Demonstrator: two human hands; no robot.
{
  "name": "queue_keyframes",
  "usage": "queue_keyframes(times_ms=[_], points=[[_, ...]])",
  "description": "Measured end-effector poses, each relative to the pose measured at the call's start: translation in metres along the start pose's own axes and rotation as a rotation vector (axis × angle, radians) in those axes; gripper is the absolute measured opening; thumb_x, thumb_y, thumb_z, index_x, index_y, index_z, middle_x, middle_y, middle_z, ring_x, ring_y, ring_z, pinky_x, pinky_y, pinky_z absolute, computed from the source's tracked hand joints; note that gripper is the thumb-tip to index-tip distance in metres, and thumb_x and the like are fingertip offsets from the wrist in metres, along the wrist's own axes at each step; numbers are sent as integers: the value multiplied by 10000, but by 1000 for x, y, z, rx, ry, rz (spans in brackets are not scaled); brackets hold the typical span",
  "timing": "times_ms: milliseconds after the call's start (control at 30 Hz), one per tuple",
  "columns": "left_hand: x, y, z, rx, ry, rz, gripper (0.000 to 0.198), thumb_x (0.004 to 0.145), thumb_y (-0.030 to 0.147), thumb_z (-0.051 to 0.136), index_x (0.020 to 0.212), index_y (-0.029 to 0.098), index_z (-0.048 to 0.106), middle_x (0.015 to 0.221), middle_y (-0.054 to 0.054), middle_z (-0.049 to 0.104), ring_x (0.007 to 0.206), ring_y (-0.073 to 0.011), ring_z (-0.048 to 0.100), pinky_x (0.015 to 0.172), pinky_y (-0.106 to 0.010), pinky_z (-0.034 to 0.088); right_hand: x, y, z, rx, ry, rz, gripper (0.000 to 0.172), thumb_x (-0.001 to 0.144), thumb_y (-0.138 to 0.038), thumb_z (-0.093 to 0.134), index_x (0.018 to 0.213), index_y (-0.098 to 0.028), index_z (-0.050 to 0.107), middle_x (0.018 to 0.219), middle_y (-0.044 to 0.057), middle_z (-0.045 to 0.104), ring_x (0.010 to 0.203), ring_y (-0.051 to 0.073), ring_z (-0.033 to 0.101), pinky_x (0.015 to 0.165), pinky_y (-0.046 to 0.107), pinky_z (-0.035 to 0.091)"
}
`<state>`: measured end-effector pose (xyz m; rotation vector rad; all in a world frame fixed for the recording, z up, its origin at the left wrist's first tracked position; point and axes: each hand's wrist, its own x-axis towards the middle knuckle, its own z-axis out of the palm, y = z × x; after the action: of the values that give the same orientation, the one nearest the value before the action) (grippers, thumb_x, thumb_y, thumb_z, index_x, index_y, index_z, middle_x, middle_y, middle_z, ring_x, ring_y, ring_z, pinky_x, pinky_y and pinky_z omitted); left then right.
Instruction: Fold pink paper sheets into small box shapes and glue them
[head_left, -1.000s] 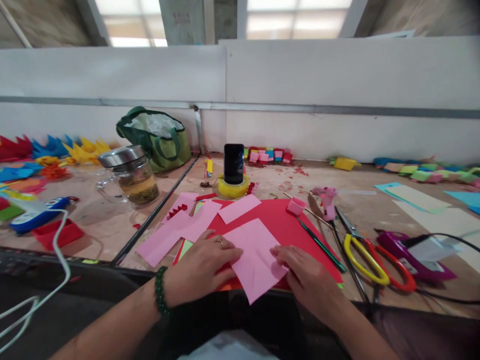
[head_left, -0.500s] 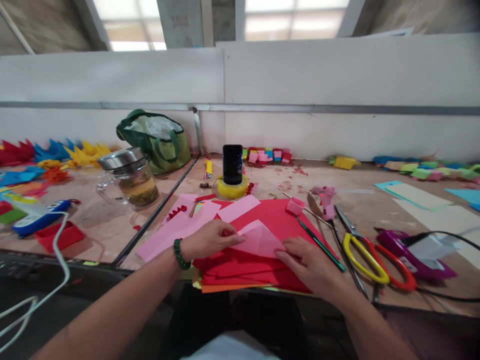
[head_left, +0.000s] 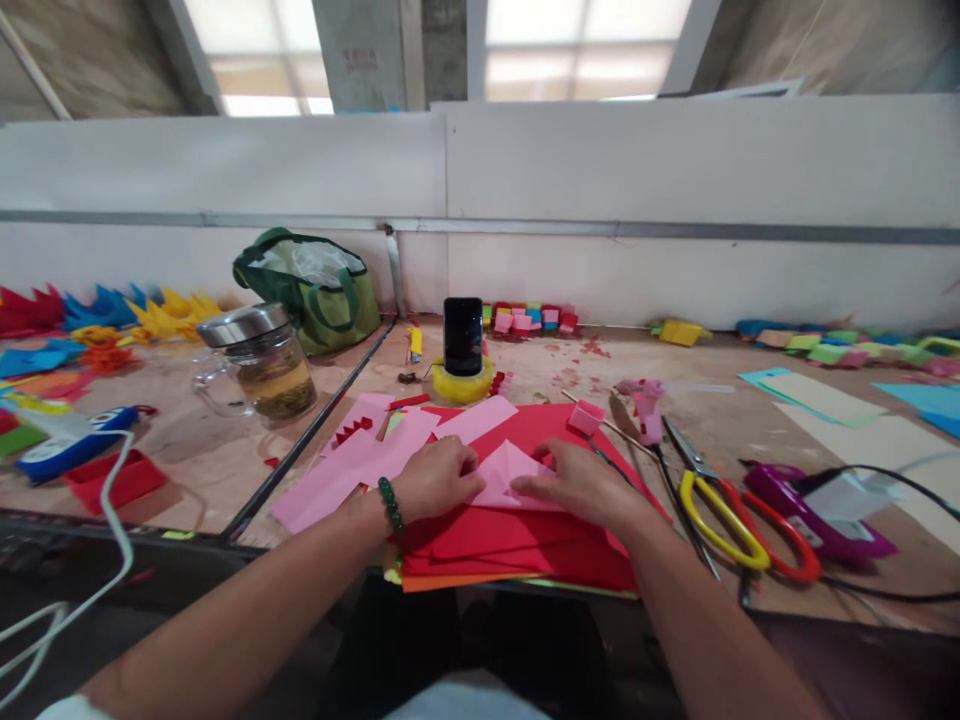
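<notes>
A folded piece of pink paper (head_left: 504, 468) with a pointed top lies on a stack of red paper (head_left: 510, 545). At its left side, my left hand (head_left: 439, 476), with a green bead bracelet on the wrist, has its fingers curled in on the paper's edge. My right hand (head_left: 577, 482) is closed on the right part, thumb and fingers pinching and pressing it. Part of the paper's right side is hidden under this hand. More pink sheets (head_left: 322, 490) lie beyond and to the left of my left hand.
A phone (head_left: 463, 337) stands in a yellow tape roll (head_left: 461, 385). Scissors (head_left: 720, 520), a pink glue gun (head_left: 647, 405) and a purple device (head_left: 817, 515) are at right. A glass mug (head_left: 262, 365) and green bag (head_left: 322, 295) stand at left. A small pink box (head_left: 586, 417) sits behind my right hand.
My right hand has moved left and inward over the pink paper, closer to my left hand. The left hand's fingers are curled more tightly. The view has tilted slightly.
</notes>
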<state>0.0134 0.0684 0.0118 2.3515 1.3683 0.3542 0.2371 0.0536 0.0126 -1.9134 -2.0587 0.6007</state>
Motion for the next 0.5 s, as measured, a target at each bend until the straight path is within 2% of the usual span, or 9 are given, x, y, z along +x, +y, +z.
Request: queue_keyframes(times_ms=[133, 233, 300, 367, 467, 500], points=[[-7, 4, 0, 26, 13, -10, 201, 765, 324, 530, 643, 172, 578, 765, -37, 567, 663, -155, 517, 587, -265, 327, 8, 2, 9, 48, -12, -15, 422, 646, -574, 701, 822, -195, 634, 718, 27, 662, 647, 183, 588, 525, 266, 347], [-14, 8, 3, 49, 36, -10, 191, 787, 312, 524, 671, 179, 598, 800, -41, 577, 697, -168, 541, 612, -276, 352, 8, 1, 11, 98, 19, -32, 348, 624, -482, 740, 752, -191, 600, 666, 3, 625, 606, 156, 551, 510, 255, 335], [-18, 10, 4, 38, 45, -8, 177, 796, 308, 533, 705, 182, 617, 818, -45, 590, 728, -182, 558, 647, -290, 383, 6, -1, 10, 182, 13, -34, 308, 616, -386, 752, 786, -183, 594, 640, -15, 595, 588, 142, 530, 497, 244, 328], [-20, 10, 4, -32, 80, -10, 183, 790, 345, 580, 849, 185, 645, 888, -56, 617, 806, -207, 577, 714, -312, 420, 3, -5, 8, 304, -11, -44, 308, 636, -309, 728, 879, -176, 593, 601, -44, 549, 552, 124, 498, 477, 233, 313], [-19, 10, 0, -260, 170, -26, 526, 744, 447, 670, 1180, 167, 573, 1097, -96, 630, 963, -233, 576, 829, -336, 447, -6, -15, 3, 453, -2, -100, 352, 674, -264, 689, 996, -177, 579, 616, -59, 536, 562, 119, 496, 486, 226, 328], [-17, 10, -2, -356, 182, -36, 603, 729, 465, 689, 1230, 160, 548, 1132, -104, 628, 984, -231, 576, 843, -330, 451, -11, -19, 1, 489, 4, -135, 357, 683, -259, 683, 1016, -181, 579, 650, -51, 559, 596, 124, 516, 509, 228, 353]])
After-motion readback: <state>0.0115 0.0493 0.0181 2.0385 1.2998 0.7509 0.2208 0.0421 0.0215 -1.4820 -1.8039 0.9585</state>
